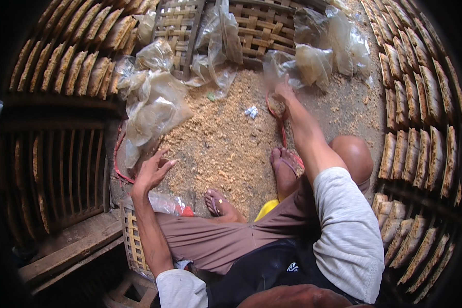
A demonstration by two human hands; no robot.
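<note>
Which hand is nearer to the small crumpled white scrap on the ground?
The right hand: it is up and right of the scrap. The left hand is farther, down and left of it.

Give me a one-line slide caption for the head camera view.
Right hand extended near crumpled plastic, left hand open near crumb-strewn ground, with tiered rows of tan slabs on both sides.

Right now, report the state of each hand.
Left hand: open, nothing visibly held.
Right hand: blurred, near the plastic sheeting; grip cannot be told.
</note>
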